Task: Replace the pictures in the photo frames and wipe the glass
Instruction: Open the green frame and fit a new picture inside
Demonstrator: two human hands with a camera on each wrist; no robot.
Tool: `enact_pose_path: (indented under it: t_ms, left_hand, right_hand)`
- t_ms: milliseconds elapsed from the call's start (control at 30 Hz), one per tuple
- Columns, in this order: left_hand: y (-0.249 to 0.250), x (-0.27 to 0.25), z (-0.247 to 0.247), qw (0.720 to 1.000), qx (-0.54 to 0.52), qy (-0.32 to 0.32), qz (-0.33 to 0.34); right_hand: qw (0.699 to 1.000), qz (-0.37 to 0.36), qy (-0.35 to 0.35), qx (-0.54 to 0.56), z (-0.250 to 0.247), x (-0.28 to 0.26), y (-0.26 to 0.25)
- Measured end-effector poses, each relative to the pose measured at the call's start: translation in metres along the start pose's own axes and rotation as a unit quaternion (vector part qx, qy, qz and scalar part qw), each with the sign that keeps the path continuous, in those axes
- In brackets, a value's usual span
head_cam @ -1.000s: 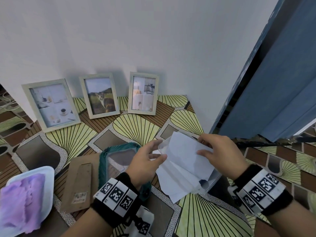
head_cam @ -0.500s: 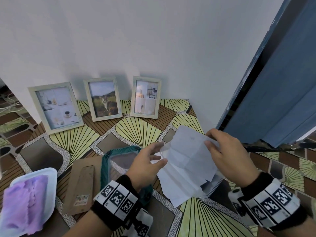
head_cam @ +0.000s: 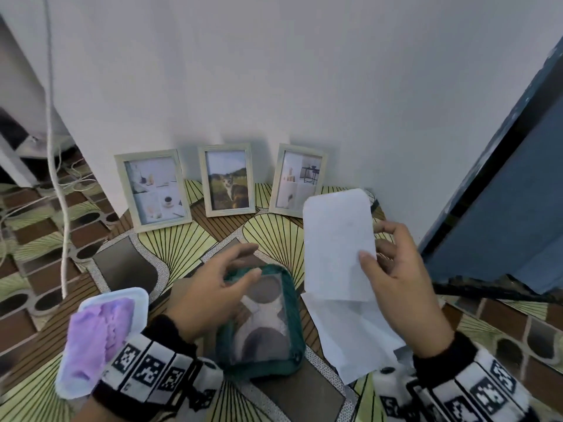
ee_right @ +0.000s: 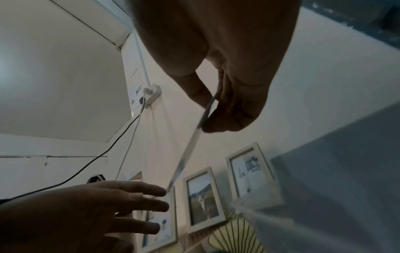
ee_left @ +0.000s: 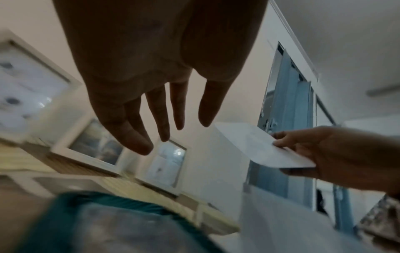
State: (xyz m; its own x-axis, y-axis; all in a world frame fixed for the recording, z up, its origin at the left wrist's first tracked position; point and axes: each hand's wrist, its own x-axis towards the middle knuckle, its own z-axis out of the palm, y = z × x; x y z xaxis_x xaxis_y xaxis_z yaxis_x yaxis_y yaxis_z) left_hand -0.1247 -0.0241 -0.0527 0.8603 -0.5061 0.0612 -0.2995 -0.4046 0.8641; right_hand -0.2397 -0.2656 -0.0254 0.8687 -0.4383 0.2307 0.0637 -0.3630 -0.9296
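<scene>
My right hand (head_cam: pixel 371 251) pinches a white picture sheet (head_cam: pixel 338 242) by its right edge and holds it upright, blank side toward me, above the table. The right wrist view shows the sheet (ee_right: pixel 194 142) edge-on between thumb and fingers (ee_right: pixel 229 118). My left hand (head_cam: pixel 251 260) is empty, its fingers (ee_left: pixel 164 135) straight, hovering over a clear pane on a teal cloth (head_cam: pixel 259 360). Three pale frames lean on the wall: the left one (head_cam: pixel 155 190), a cat picture (head_cam: pixel 228 184) in the middle, and the right one (head_cam: pixel 297 179).
Loose white papers (head_cam: pixel 350 327) lie under my right hand. At the front left sits a white tray (head_cam: pixel 141 300) holding a purple cloth (head_cam: pixel 97 333). A white cable (head_cam: pixel 58 178) hangs at the left. A blue door (head_cam: pixel 502 208) borders the patterned table (head_cam: pixel 274 233) on the right.
My right hand drew the white sheet out of the papers and raised it upright. My left hand let go of the papers and moved left over the teal cloth.
</scene>
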Motion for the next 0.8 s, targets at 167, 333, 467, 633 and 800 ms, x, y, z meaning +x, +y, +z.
enact_pose_path:
  t_ms: [167, 333, 467, 633, 800]
  left_hand:
    - [-0.037, -0.021, -0.024, 0.959, 0.274, -0.058, 0.041]
    - [-0.061, -0.039, -0.021, 0.889, 0.414, -0.192, -0.035]
    - [-0.063, -0.042, -0.022, 0.88, 0.419, -0.218, -0.052]
    - [-0.069, -0.041, -0.024, 0.888, 0.405, -0.215, -0.047]
    - [-0.073, -0.041, -0.022, 0.883, 0.418, -0.212, -0.034]
  right_hand:
    - [0.992, 0.035, -0.107, -0.058, 0.038, -0.003, 0.016]
    - [0.966, 0.039, -0.2, -0.162, 0.067, 0.001, 0.025]
    - [0.94, 0.036, -0.26, -0.218, 0.083, 0.004, 0.03]
    - [0.911, 0.033, -0.306, -0.275, 0.1, 0.006, 0.029]
    - [0.866, 0.059, -0.334, -0.366, 0.11, 0.007, 0.031]
